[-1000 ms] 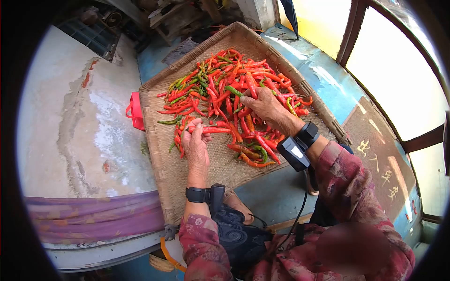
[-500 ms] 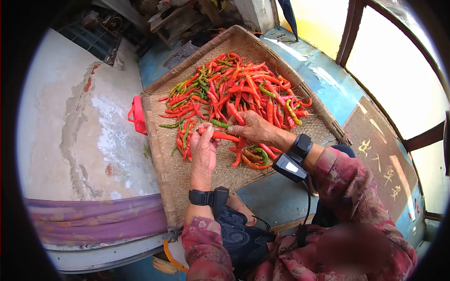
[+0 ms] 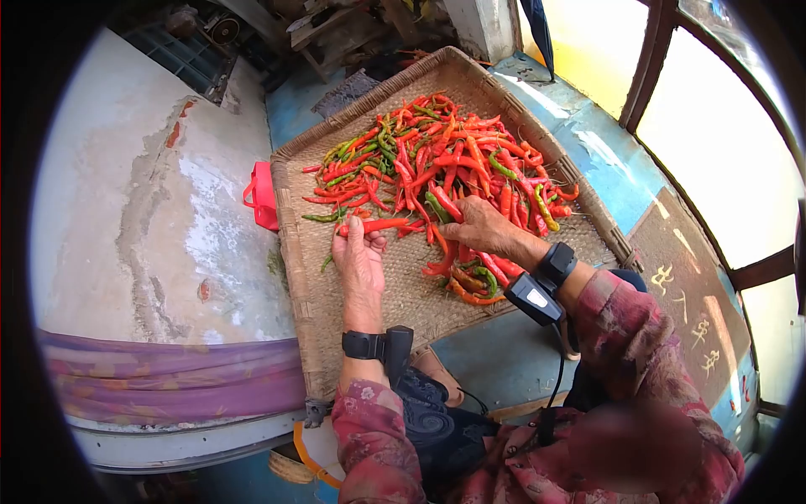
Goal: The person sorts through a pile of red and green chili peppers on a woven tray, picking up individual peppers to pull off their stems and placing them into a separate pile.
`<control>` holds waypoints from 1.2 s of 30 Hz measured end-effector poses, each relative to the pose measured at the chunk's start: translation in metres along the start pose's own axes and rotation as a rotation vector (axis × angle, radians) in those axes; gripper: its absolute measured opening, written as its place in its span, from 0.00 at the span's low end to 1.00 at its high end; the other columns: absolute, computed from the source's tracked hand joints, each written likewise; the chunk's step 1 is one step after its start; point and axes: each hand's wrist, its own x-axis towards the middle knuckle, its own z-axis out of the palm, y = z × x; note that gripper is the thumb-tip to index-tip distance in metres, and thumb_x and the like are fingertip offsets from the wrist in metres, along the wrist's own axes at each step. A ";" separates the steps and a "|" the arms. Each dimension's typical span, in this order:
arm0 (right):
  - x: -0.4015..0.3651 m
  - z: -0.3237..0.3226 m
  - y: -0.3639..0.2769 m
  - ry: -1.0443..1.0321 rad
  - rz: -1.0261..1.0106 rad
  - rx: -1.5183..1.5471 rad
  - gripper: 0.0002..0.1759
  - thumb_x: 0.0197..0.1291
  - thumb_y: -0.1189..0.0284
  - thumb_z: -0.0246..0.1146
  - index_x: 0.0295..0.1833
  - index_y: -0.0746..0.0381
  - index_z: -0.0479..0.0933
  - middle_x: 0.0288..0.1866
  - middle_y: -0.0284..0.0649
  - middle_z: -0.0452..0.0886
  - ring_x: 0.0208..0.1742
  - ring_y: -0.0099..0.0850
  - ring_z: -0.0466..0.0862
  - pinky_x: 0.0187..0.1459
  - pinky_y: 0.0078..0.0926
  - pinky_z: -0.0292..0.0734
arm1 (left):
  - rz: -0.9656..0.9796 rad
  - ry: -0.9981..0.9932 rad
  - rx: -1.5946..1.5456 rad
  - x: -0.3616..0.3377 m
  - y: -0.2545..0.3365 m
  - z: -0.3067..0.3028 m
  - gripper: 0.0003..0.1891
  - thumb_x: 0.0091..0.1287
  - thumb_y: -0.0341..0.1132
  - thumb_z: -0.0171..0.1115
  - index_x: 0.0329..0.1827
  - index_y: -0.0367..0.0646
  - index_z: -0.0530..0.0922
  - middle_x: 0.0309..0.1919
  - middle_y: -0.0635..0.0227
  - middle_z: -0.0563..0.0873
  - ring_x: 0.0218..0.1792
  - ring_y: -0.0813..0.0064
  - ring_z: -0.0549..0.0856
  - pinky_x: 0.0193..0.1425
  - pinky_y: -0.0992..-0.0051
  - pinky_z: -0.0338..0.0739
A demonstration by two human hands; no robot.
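Note:
A wide woven tray (image 3: 323, 336) holds a large heap of chili peppers (image 3: 470, 155), mostly red with some green. At the near left of the heap, my left hand (image 3: 359, 259) pinches a red chili pepper (image 3: 382, 224) between thumb and fingers, its tip pointing right. My right hand (image 3: 491, 231) is closed at the heap's near edge, with a red chili pepper (image 3: 448, 204) and a green chili pepper (image 3: 437, 207) at its fingertips. Part of its grip is hidden. Below it lies a smaller group of red, orange and green chilies (image 3: 477, 279).
A pink-red plastic container (image 3: 263, 197) stands left of the tray, by a cracked wall (image 3: 159, 218). Purple cloth (image 3: 176, 378) hangs at lower left. A brown mat (image 3: 680, 277) lies on the blue floor at right, and a dark folded umbrella (image 3: 539, 34) is at the back.
My hands have drawn apart: the left went left with its red chili, the right went right. The green chili has moved from between the hands to my right fingertips. The view shifted slightly.

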 end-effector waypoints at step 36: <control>-0.007 0.016 -0.001 -0.073 -0.010 0.374 0.13 0.61 0.68 0.60 0.38 0.70 0.77 0.25 0.38 0.79 0.28 0.22 0.78 0.28 0.24 0.74 | -0.265 -0.457 0.441 -0.055 -0.019 0.044 0.15 0.67 0.41 0.57 0.48 0.40 0.76 0.35 0.75 0.81 0.30 0.89 0.75 0.32 0.86 0.68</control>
